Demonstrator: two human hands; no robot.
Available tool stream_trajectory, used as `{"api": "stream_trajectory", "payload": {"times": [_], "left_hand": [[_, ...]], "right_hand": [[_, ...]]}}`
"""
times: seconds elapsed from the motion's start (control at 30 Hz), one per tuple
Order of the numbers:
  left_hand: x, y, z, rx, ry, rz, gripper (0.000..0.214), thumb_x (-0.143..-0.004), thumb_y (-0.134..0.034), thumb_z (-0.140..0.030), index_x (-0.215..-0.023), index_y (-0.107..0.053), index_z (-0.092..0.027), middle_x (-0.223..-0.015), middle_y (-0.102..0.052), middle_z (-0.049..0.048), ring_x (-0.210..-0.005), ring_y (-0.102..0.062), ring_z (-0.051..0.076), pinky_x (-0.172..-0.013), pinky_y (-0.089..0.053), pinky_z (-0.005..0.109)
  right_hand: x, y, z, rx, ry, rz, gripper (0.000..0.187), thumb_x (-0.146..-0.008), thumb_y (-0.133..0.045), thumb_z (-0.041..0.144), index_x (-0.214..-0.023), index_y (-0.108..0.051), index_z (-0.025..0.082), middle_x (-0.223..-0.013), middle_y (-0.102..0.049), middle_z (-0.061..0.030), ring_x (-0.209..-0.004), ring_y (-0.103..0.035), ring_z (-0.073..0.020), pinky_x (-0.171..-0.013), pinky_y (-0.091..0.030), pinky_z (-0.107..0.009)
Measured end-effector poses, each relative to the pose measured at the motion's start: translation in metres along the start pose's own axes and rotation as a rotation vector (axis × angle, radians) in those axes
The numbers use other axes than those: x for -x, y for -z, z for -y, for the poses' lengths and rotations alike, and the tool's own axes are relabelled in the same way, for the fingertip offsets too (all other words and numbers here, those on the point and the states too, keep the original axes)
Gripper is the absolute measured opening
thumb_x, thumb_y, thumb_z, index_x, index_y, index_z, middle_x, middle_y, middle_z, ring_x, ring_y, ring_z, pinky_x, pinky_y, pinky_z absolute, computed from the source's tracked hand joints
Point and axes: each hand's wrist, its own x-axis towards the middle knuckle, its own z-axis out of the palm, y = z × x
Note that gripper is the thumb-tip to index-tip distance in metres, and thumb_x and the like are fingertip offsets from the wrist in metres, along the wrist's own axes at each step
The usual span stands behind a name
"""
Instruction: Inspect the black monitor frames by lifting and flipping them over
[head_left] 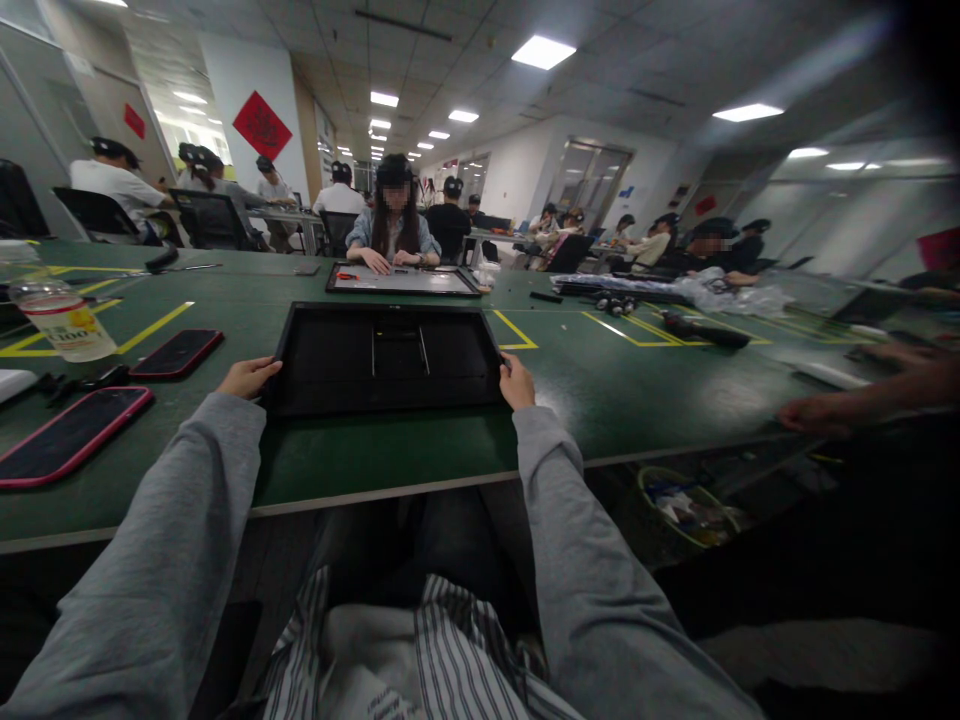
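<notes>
A black flat panel, like a tray or a monitor back, lies on the green table in front of me. My left hand grips its near left corner, fingers curled round the edge. At the near right corner my right hand holds the edge the same way. Both arms wear grey sleeves.
Two phones in pink cases and a plastic bottle lie at the left. A person across the table works on a similar panel. Another person's hand reaches in from the right. A bin stands under the table.
</notes>
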Motion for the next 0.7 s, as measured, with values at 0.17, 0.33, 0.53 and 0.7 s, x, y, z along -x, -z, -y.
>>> {"api": "stream_trajectory", "payload": {"times": [0.17, 0.33, 0.53, 0.7], "left_hand": [[-0.007, 0.001, 0.005, 0.003, 0.008, 0.013, 0.06, -0.065, -0.084, -0.033, -0.12, -0.071, -0.013, -0.078, -0.069, 0.0023, -0.062, -0.058, 0.012, -0.056, -0.044, 0.022], [-0.009, 0.003, 0.007, -0.004, 0.017, 0.028, 0.063, -0.068, -0.082, -0.032, -0.126, -0.068, -0.012, -0.076, -0.067, 0.0019, -0.06, -0.057, 0.012, -0.054, -0.042, 0.021], [-0.003, 0.002, 0.003, -0.02, 0.012, 0.013, 0.062, -0.064, -0.082, -0.035, -0.121, -0.07, -0.014, -0.077, -0.068, 0.0023, -0.062, -0.057, 0.012, -0.052, -0.04, 0.02], [0.013, 0.0, -0.009, -0.011, 0.021, -0.01, 0.055, -0.065, -0.082, -0.03, -0.117, -0.072, -0.015, -0.073, -0.066, 0.0005, -0.06, -0.055, 0.012, -0.051, -0.04, 0.02]], "right_hand": [[0.001, 0.0, -0.001, 0.019, 0.001, 0.01, 0.047, -0.092, -0.047, 0.02, -0.137, -0.058, 0.015, -0.123, -0.069, -0.0154, -0.112, -0.064, -0.0271, -0.103, -0.047, -0.044], [0.001, 0.003, 0.002, 0.067, -0.031, -0.064, 0.043, -0.093, -0.044, 0.024, -0.131, -0.063, 0.016, -0.115, -0.067, -0.0165, -0.107, -0.061, -0.0278, -0.098, -0.047, -0.043], [0.0, 0.008, 0.003, 0.045, -0.096, -0.15, 0.041, -0.092, -0.04, 0.021, -0.123, -0.065, 0.015, -0.11, -0.066, -0.0163, -0.105, -0.059, -0.027, -0.096, -0.045, -0.041], [0.002, 0.006, 0.004, 0.018, -0.079, -0.135, 0.039, -0.091, -0.041, 0.021, -0.122, -0.065, 0.015, -0.106, -0.066, -0.015, -0.101, -0.06, -0.0259, -0.096, -0.045, -0.04]]}}
